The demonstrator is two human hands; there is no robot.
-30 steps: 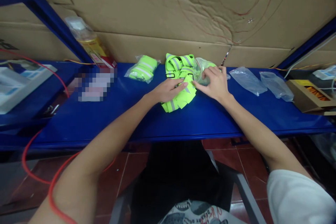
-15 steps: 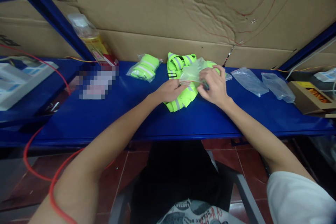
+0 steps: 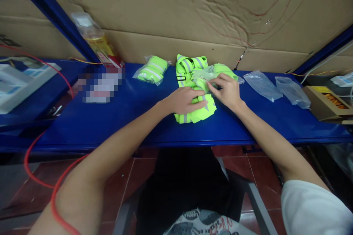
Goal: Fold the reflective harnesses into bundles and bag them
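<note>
My left hand point(image 3: 185, 100) is closed over a folded bundle of fluorescent yellow-green reflective strap point(image 3: 207, 105), its fingers lying across the top. With thumb and forefinger pinched, my right hand point(image 3: 225, 89) holds the edge of a clear plastic bag point(image 3: 204, 75), just beyond the bundle. Behind both hands, more reflective strap point(image 3: 190, 65) lies in loose loops with a black buckle point(image 3: 181, 78). Another yellow-green piece point(image 3: 224, 69) shows behind the right hand, partly covered. The right hand's lower fingers are curled and partly hidden.
A bagged reflective strap point(image 3: 153, 70) lies left of the loops. Two flat clear bags point(image 3: 263, 85) rest at right, beside a cardboard box point(image 3: 327, 102). A bottle point(image 3: 96, 40) stands at back left. Cardboard point(image 3: 154, 14) backs the blue table point(image 3: 132, 117); a red cable point(image 3: 29, 161) hangs left.
My left hand has come off the bag's edge and moved slightly nearer, onto the folded strap. The bag's mouth has shifted, and my right hand now pinches its edge.
</note>
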